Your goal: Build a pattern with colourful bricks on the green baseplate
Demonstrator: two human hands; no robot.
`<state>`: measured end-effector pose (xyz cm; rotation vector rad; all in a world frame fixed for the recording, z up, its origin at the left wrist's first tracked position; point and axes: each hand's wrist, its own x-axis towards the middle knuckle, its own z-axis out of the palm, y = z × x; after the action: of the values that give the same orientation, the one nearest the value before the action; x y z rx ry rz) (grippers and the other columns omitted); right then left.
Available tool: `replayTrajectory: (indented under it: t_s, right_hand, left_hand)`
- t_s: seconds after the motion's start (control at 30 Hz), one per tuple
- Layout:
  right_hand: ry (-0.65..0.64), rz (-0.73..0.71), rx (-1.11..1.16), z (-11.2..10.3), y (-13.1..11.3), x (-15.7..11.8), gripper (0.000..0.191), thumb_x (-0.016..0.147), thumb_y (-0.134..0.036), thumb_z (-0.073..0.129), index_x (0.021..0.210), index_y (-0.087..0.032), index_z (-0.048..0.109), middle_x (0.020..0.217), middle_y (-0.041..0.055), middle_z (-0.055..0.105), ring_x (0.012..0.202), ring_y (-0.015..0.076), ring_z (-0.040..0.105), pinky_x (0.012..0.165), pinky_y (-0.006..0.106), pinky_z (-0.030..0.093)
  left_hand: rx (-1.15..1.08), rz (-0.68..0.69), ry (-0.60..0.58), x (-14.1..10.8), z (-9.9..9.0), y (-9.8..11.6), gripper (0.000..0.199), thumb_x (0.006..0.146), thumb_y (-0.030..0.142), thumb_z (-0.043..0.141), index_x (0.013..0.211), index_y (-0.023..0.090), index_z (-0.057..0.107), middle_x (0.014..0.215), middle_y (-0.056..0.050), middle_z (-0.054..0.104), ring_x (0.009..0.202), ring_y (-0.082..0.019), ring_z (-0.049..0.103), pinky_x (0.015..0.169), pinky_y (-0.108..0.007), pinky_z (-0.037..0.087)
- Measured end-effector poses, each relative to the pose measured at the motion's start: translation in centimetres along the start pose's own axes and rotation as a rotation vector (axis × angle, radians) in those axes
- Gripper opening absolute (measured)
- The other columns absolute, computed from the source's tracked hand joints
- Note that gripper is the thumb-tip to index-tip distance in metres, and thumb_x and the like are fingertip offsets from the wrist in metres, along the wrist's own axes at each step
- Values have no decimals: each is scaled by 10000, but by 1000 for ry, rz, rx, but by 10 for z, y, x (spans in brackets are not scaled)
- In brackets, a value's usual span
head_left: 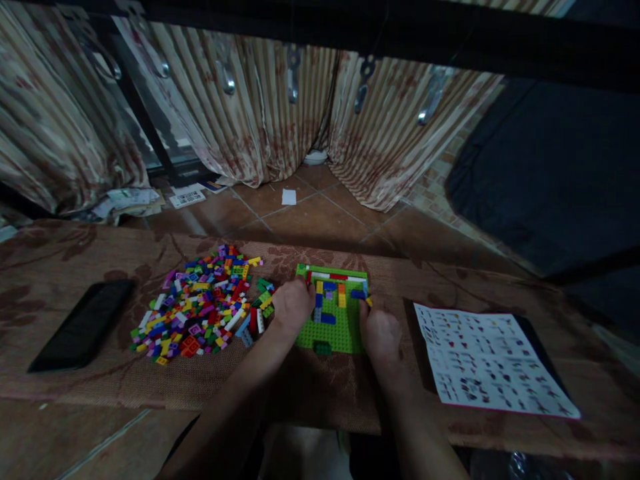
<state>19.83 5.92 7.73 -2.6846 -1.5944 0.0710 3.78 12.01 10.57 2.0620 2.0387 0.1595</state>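
Observation:
A green baseplate [345,337] lies on the cloth-covered surface. Red and white bricks run along its far edge, and blue, yellow, orange and grey bricks stand on its middle. Closed fingers of my left hand [293,307] rest at the plate's left edge; what they grip is hidden. My right hand [383,330] is closed at the right edge, with a small yellow brick [369,302] at its fingertips. Just beyond it is a blue brick [357,294] on the plate. A dark green brick [323,348] sits at the near edge.
Left of the plate spreads a heap of mixed loose bricks [200,303]. A black phone-like device [83,325] lies farther left. On the right is a printed sheet [493,360] with small pictures, on a dark flat thing. Striped curtains [280,113] hang beyond the tiled floor.

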Motion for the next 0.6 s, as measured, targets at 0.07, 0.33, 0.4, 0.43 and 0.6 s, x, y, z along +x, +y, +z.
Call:
replayTrajectory:
  t_s: [0.07,0.33,0.4,0.43,0.6]
  right_hand:
    - [1,-41,-22,4,2,1,320,987,-333,372,1089,-117,583,784,120,700,697,206,681,605,268,425]
    - [148,-43,129,11,12,3,289,983,-299,382,1039,-118,600,739,71,670,614,144,614,547,236,318]
    - [144,-45,152,11,11,0,281,982,-296,382,1039,-123,596,727,60,660,600,133,596,544,234,307]
    - [132,-45,136,12,11,-1,280,982,-299,381,1040,-124,592,710,55,652,594,134,593,540,235,303]
    - [123,-110,9,15,5,-13,293,982,-339,373,1056,-136,571,757,70,657,633,155,632,509,237,284]
  left_hand:
    - [6,6,-5,2,1,2,303,888,300,414,982,113,632,875,-172,712,882,-299,699,748,-374,541]
    - [-20,23,-6,5,9,0,317,889,248,383,976,82,638,875,-179,715,877,-275,699,765,-343,531]
    - [-56,12,9,6,9,-4,331,896,279,388,988,95,648,894,-164,720,891,-260,695,790,-330,519]
    - [-78,6,9,6,7,-7,338,899,290,388,987,104,655,901,-157,722,900,-252,693,800,-320,512]
    - [-157,-75,-9,1,-19,-30,388,909,356,368,964,146,689,875,-131,731,876,-227,691,757,-280,483]
